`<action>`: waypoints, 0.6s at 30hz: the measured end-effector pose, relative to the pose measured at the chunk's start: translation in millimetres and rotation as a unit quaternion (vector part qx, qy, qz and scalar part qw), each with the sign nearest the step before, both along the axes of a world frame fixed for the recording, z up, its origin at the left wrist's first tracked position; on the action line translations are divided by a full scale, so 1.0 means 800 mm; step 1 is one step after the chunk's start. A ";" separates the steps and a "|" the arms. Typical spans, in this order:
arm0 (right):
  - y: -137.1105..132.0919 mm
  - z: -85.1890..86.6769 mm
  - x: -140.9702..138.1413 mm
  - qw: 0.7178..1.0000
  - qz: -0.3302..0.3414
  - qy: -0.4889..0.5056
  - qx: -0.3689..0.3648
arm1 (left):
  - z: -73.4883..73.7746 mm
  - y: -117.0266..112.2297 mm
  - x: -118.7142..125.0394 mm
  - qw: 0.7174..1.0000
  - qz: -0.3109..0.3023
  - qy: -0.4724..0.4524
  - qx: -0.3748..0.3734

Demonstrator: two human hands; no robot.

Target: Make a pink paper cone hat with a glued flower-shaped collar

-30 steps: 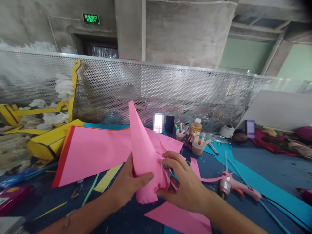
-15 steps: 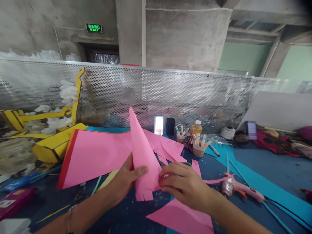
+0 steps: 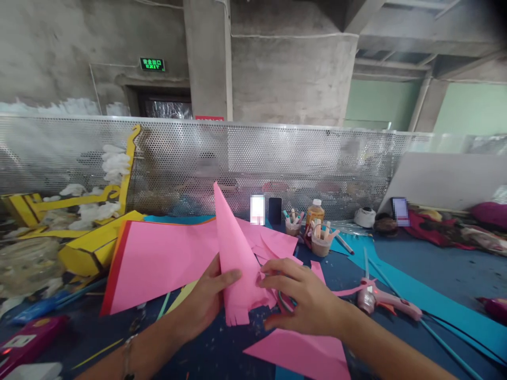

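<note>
Now your right hand [image 3: 309, 298], right of centre, has loosened. Half a second ago its fingers were bunched against the lower edge of the pink paper cone [image 3: 240, 258]; now they fan out, thumb dropped well clear, only the front fingertips at or very near the paper. Contact there too fine to tell.

Your left hand [image 3: 206, 293] has kept its grip: thumb flat across the front, fingers behind the cone's left side. Cone stands mid-frame, point up, leaning a little left, short slits along its bottom edge. At lower right of the cone, a flap juts toward your right hand.

What it means, as I judge it: the left hand alone now bears the cone, and the right is freer to re-seat its fingers on that flap. Shape seems to keep with the looser touch.

Scissors [image 3: 284, 304]: handle shows through the gap in your right hand. Cannot tell whether a finger carries it or it lies behind.

Around you: loose pink piece [image 3: 304, 351] at bottom centre-right; glue gun [image 3: 396, 303] at right, lying on the blue table [image 3: 198, 348]; large pink sheet [image 3: 162, 258] at left, behind your left hand.
</note>
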State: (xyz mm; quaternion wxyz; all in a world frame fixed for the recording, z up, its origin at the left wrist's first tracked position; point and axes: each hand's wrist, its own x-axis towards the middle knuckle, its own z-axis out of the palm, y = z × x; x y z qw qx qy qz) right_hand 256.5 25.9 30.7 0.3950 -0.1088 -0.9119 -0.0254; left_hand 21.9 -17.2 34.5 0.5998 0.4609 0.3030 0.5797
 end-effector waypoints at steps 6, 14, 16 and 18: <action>-0.004 0.013 0.000 1.000 0.005 -0.002 0.004 | -0.002 0.006 -0.008 1.000 -0.016 -0.007 0.004; -0.004 0.003 -0.004 0.996 -0.011 -0.018 -0.081 | -0.015 0.011 -0.012 0.994 -0.041 0.045 0.093; -0.005 -0.001 -0.004 0.995 -0.023 -0.006 -0.092 | -0.017 0.009 -0.010 0.992 -0.050 0.058 0.103; -0.007 -0.004 -0.005 0.995 -0.031 -0.005 -0.095 | -0.020 0.008 -0.007 0.991 -0.052 0.069 0.102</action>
